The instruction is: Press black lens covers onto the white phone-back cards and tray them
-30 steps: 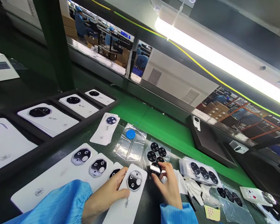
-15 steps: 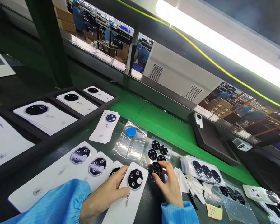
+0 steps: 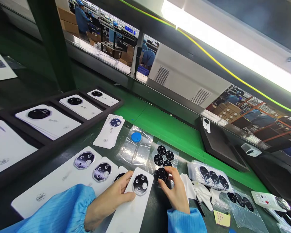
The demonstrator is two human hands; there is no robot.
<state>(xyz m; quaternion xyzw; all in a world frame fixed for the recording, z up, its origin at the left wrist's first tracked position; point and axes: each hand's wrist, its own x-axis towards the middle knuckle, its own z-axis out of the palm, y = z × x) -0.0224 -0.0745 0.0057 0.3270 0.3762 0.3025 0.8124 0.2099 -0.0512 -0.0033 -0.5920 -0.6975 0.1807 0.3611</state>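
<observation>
My left hand (image 3: 111, 202) is closed on the edge of a white phone back panel (image 3: 133, 210), thumb on top. The panel is tilted and has a black octagonal camera area with rings near its upper end. To its right, my right hand (image 3: 176, 191) pinches a black octagonal camera plate (image 3: 162, 174) between thumb and fingers. That plate is beside a clear sheet (image 3: 176, 158) bearing several more black octagonal plates (image 3: 161, 150). Several white panels (image 3: 63, 178) with shiny octagons lie in an overlapping row by my left hand, partly hidden by my sleeve.
A black divided tray (image 3: 87, 121) with stacked white panels stands on the left. Further in lie a small panel stack (image 3: 106, 139) and a clear bag (image 3: 126, 152) with a blue disc (image 3: 136, 137). Right are bagged plates (image 3: 213, 177), crumpled white gloves (image 3: 203, 194) and a yellow note (image 3: 222, 218).
Both hands keep nearly the same place and hold. Dark script seen earlier on the held panel below its octagon no longer shows.
</observation>
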